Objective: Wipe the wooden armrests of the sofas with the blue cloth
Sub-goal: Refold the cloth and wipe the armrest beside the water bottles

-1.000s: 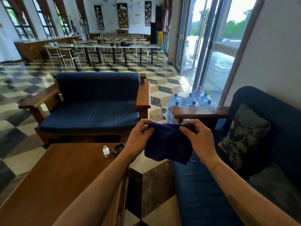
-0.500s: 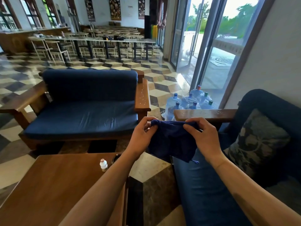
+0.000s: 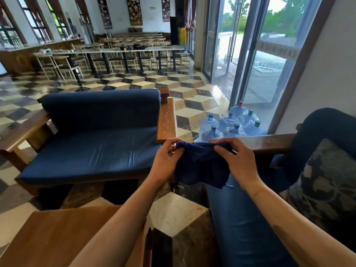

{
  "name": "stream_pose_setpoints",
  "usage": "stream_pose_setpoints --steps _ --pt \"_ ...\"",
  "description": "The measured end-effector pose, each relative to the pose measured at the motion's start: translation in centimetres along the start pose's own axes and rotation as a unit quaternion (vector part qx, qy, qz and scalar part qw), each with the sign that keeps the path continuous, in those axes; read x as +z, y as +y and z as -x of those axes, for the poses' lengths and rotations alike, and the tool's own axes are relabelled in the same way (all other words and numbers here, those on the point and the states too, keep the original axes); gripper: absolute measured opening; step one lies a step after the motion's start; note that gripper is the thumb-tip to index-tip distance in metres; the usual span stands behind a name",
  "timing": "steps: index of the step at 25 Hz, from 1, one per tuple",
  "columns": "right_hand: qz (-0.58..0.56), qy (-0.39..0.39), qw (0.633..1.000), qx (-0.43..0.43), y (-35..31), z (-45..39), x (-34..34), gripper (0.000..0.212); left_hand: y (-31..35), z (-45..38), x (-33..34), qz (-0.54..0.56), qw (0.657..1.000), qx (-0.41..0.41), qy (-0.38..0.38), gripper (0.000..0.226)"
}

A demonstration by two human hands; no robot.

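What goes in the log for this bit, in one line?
both hands: left hand, right hand pinch blue cloth | armrest: droplets, unwiped

Both hands were up in open air over the gap between the two sofas, with bare tiled floor under them. The near armrest sat right behind the right hand, top bare except for some droplets. The other armrest was just past the left hand, also wet and bare on top. Water jugs crowded the floor behind the gap. A wooden table boxed in the lower left, and a patterned cushion filled the right seat.
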State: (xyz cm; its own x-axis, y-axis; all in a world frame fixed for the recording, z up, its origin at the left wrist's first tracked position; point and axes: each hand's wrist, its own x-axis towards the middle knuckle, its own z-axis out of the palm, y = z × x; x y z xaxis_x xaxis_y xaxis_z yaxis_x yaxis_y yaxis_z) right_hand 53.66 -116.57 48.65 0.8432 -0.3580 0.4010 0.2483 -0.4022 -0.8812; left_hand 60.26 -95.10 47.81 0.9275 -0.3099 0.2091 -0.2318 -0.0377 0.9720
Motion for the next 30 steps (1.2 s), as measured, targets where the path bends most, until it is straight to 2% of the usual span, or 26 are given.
stream_pose_setpoints --steps 7,12,16,23,30 --pt "-0.011 -0.02 1.0 -0.005 4.7 -10.3 1.2 0.023 -3.2 -10.9 1.6 0.009 0.999 -0.007 0.031 0.021" --pt "-0.011 -0.015 1.0 0.0 7.8 -16.4 3.1 0.024 -5.3 -18.1 1.3 0.025 0.999 -0.003 0.026 0.026" --pt "0.007 0.007 1.0 0.006 10.3 -22.5 5.6 0.022 -7.6 -25.5 0.9 0.051 0.999 -0.009 0.012 0.016" --pt "0.05 0.055 0.997 0.031 14.0 -34.1 11.1 0.021 -12.3 -40.5 -1.5 0.03 1.0 -0.005 -0.003 0.021" --pt "0.071 0.099 0.991 0.053 17.6 -42.3 13.3 0.023 -14.3 -50.2 -1.3 0.046 0.997 -0.032 -0.058 0.015"
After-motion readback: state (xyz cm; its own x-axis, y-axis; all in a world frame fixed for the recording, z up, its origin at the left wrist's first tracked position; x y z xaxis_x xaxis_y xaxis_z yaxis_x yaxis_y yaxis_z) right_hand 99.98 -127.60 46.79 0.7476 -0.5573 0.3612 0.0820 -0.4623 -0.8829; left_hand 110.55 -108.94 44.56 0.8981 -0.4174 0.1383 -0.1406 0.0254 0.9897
